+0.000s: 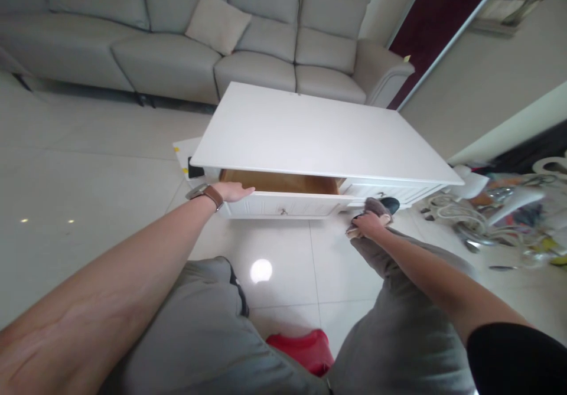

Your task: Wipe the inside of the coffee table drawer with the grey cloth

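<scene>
A white coffee table (319, 129) stands before me with its left drawer (261, 206) pulled partway out, bare brown wood showing inside. My left hand (234, 192), with a watch on the wrist, grips the left end of the drawer front along its top edge; some fingers are hidden. By my right knee, my right hand (370, 224) is closed on a bunched grey-brown cloth (377, 207), just below the table's right drawer (407, 191), which is closed.
A grey sofa (172, 58) with a beige cushion (218, 22) runs behind the table. Cables and assorted items (487, 212) lie heaped on the floor at right. Between my legs is a red plastic object (305, 351), perhaps a stool. A white board (181, 153) shows beside the table's left end.
</scene>
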Available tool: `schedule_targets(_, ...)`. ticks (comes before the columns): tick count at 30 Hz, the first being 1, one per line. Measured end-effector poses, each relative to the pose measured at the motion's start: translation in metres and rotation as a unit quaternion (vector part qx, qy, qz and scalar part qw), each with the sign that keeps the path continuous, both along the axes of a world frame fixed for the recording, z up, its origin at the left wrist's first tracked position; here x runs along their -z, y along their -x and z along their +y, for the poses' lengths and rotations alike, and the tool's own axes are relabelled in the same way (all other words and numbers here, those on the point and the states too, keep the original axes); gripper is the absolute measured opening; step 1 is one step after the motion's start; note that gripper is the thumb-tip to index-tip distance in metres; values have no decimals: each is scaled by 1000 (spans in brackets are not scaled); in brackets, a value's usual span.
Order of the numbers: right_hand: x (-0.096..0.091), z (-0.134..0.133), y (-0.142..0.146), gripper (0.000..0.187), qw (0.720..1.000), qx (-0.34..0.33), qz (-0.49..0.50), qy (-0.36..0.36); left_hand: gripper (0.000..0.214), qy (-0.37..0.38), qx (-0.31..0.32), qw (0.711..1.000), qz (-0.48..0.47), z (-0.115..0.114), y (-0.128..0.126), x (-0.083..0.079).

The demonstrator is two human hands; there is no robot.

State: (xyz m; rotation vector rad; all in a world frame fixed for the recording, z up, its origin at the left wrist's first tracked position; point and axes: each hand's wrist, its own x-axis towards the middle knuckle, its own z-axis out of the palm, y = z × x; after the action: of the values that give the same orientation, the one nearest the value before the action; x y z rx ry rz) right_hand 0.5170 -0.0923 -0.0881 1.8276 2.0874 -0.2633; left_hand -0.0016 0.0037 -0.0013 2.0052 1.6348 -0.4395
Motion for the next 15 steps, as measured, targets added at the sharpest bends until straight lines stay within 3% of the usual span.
schedule_targets(3,-38,7,-19,35,997,72,8,-31,86,-5,23,999,-41,2,0,-2)
schedule_targets(6,-81,13,-30,37,970,168,167,-57,78,-28,34,995,-92,5,-3,-3)
schedule_targets(7,-96,12,-31,35,940,211,261,-64,73,-37,35,993,-107,6,-4,-4)
schedule_targets(9,-123,6,-28,35,843,283,453,-66,60,-54,31,989,-137,7,-10,-7)
schedule_targets(11,-146,-3,-18,37,755,307,577,-44,52,-60,19,982,-178,4,-20,-12)
schedule_targets(15,-168,-12,21,29,656,303,691,-4,52,5,-9,947,-322,-15,-54,-31)
